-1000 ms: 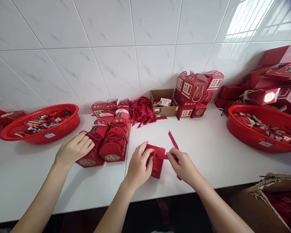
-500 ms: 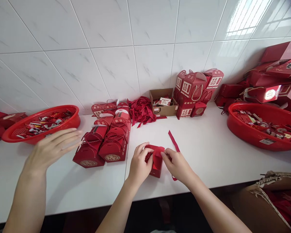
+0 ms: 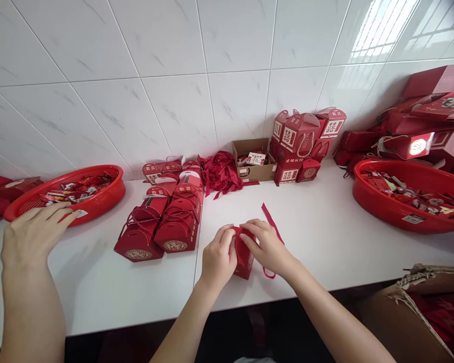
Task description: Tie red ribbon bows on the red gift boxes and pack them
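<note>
A small red gift box (image 3: 243, 262) stands on the white table between my hands. My left hand (image 3: 220, 256) is closed on its left side, fingers at the top flaps. From the right, my right hand (image 3: 268, 248) bends over the top, thumb and fingers pressed on the flaps, which lean together. The inside of the box is hidden. A red ribbon (image 3: 269, 216) lies on the table partly behind my right hand, and its looped end shows below that hand.
Another person's hand (image 3: 38, 234) is by the left red basket (image 3: 109, 194) of sweets. Rows of red gift boxes (image 3: 176, 234) stand beside my work. Behind are a ribbon pile (image 3: 221, 171), a small carton (image 3: 263, 172) and stacked boxes (image 3: 297, 133). Right are another basket (image 3: 386, 214) and a carton (image 3: 389, 317).
The box's top flaps, spread apart before, now come together under my fingers. My right hand has moved over the top. The other person's hand has moved left to the basket.
</note>
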A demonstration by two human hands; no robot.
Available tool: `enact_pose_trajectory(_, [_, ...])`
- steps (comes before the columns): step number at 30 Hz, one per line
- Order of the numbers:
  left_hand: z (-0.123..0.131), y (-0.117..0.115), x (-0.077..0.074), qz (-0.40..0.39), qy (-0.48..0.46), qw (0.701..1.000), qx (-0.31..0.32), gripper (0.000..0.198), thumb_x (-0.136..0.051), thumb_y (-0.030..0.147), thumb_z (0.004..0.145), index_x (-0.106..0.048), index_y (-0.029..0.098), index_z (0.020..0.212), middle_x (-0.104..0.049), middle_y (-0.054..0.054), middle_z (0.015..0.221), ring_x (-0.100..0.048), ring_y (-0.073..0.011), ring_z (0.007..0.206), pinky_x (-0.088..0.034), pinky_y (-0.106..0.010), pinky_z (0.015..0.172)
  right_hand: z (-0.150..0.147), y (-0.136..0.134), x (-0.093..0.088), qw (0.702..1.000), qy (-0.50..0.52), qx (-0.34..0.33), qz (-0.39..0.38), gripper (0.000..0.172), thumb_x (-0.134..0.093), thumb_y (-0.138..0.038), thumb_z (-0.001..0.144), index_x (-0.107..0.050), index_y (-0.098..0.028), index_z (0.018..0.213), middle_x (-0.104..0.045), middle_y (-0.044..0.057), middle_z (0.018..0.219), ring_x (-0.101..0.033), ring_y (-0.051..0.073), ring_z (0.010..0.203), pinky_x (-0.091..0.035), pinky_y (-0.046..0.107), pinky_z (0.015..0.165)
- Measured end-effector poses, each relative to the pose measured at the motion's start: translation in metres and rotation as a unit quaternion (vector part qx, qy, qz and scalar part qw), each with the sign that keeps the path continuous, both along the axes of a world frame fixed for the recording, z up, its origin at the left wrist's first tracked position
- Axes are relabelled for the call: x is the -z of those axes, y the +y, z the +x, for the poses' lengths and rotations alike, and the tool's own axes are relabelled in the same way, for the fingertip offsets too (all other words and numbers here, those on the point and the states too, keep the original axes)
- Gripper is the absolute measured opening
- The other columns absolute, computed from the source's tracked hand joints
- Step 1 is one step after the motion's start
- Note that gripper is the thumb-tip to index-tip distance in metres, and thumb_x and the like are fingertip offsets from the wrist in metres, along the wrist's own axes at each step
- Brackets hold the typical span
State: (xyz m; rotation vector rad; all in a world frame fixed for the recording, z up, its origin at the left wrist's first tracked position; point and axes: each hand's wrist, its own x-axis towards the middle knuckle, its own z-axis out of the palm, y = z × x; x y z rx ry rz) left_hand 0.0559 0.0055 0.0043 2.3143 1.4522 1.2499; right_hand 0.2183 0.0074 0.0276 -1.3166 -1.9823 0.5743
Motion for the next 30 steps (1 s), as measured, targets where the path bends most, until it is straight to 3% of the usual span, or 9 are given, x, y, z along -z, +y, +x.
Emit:
enact_pose_trajectory(7, [-0.005,-0.003,-0.008,-0.041,-0.088,0.995,-0.009,0.012,-0.039,0.018,0.095,-0.047,0.022,0.103,-0.063,-0.009,0.114,-0.061,-0.0181,0.11,-0.054,-0.033,0.088,-0.004,0.001,-0.007,0.994,0.074,-0.06,-0.048,0.016,-0.05,-0.024,0.091,-0.066,-0.022,0.086,-0.064,0.003,0.088,-0.06,0.017,0.083,-0.046,0.034,0.081])
enact_pose_trajectory(11, [-0.017,-0.013,-0.019,-0.079,-0.09,0.993,0.01,0.017,-0.057,0.025,0.087,-0.054,0.023,0.103,-0.063,-0.006,0.112,-0.058,-0.0208,0.111,-0.049,-0.037,0.095,0.009,-0.003,-0.03,0.977,0.201,-0.051,-0.041,0.02,-0.049,-0.033,0.093,-0.061,-0.02,0.083,-0.062,0.003,0.084,-0.059,0.016,0.081,-0.047,0.03,0.079])
enact_pose_trajectory(14, [-0.027,-0.02,-0.019,-0.134,-0.107,0.985,0.012,0.014,-0.062,0.027,0.083,-0.061,0.023,0.096,-0.065,-0.004,0.102,-0.062,-0.0211,0.097,-0.051,-0.035,0.086,0.026,-0.02,-0.063,0.958,0.285,-0.021,0.015,0.018,-0.05,-0.034,0.094,-0.061,-0.022,0.086,-0.062,0.003,0.086,-0.058,0.017,0.083,-0.046,0.03,0.078])
enact_pose_trajectory(16, [-0.031,-0.022,-0.015,-0.158,-0.136,0.978,-0.002,0.01,-0.059,0.03,0.085,-0.062,0.022,0.091,-0.066,-0.004,0.093,-0.063,-0.0191,0.087,-0.054,-0.032,0.077,0.036,-0.035,-0.086,0.928,0.358,-0.005,0.098,0.014,-0.05,-0.029,0.094,-0.063,-0.024,0.09,-0.063,0.003,0.088,-0.059,0.018,0.087,-0.046,0.031,0.08])
enact_pose_trajectory(19, [-0.033,-0.024,-0.007,-0.173,-0.193,0.965,-0.037,0.017,-0.055,0.036,0.089,-0.06,0.021,0.094,-0.067,-0.005,0.089,-0.065,-0.0179,0.082,-0.055,-0.027,0.069,0.04,-0.047,-0.105,0.887,0.418,-0.009,0.197,0.016,-0.047,-0.025,0.094,-0.062,-0.026,0.087,-0.062,0.003,0.087,-0.059,0.02,0.091,-0.046,0.034,0.084])
enact_pose_trajectory(21, [-0.033,-0.025,-0.003,-0.181,-0.232,0.954,-0.06,0.022,-0.055,0.04,0.089,-0.057,0.02,0.098,-0.067,-0.005,0.089,-0.066,-0.0178,0.081,-0.055,-0.026,0.066,0.033,-0.042,-0.101,0.915,0.369,-0.027,0.164,0.019,-0.046,-0.027,0.094,-0.059,-0.024,0.08,-0.062,0.004,0.093,-0.058,0.021,0.097,-0.046,0.035,0.085])
enact_pose_trajectory(24, [-0.033,-0.027,0.001,-0.19,-0.277,0.939,-0.077,0.026,-0.056,0.042,0.087,-0.056,0.019,0.099,-0.067,-0.006,0.09,-0.067,-0.0185,0.082,-0.055,-0.026,0.066,0.011,-0.019,-0.073,0.98,0.193,-0.055,0.002,0.024,-0.045,-0.03,0.093,-0.056,-0.021,0.074,-0.059,0.008,0.115,-0.054,0.024,0.114,-0.042,0.041,0.095])
enact_pose_trajectory(27, [-0.033,-0.029,0.003,-0.198,-0.302,0.929,-0.081,0.028,-0.059,0.043,0.085,-0.057,0.018,0.097,-0.067,-0.007,0.09,-0.067,-0.0191,0.082,-0.055,-0.026,0.067,-0.011,0.0,-0.041,0.99,0.035,-0.079,-0.109,0.029,-0.042,-0.026,0.091,-0.055,-0.019,0.067,-0.058,0.011,0.122,-0.042,0.027,0.13,-0.03,0.051,0.105])
enact_pose_trajectory(30, [-0.033,-0.03,0.004,-0.206,-0.314,0.923,-0.081,0.027,-0.06,0.043,0.084,-0.057,0.019,0.096,-0.067,-0.006,0.089,-0.066,-0.0186,0.081,-0.054,-0.026,0.067,-0.02,0.007,-0.024,0.983,-0.023,-0.101,-0.15,0.03,-0.04,-0.021,0.089,-0.053,-0.02,0.062,-0.061,0.01,0.119,-0.034,0.026,0.137,-0.024,0.055,0.107])
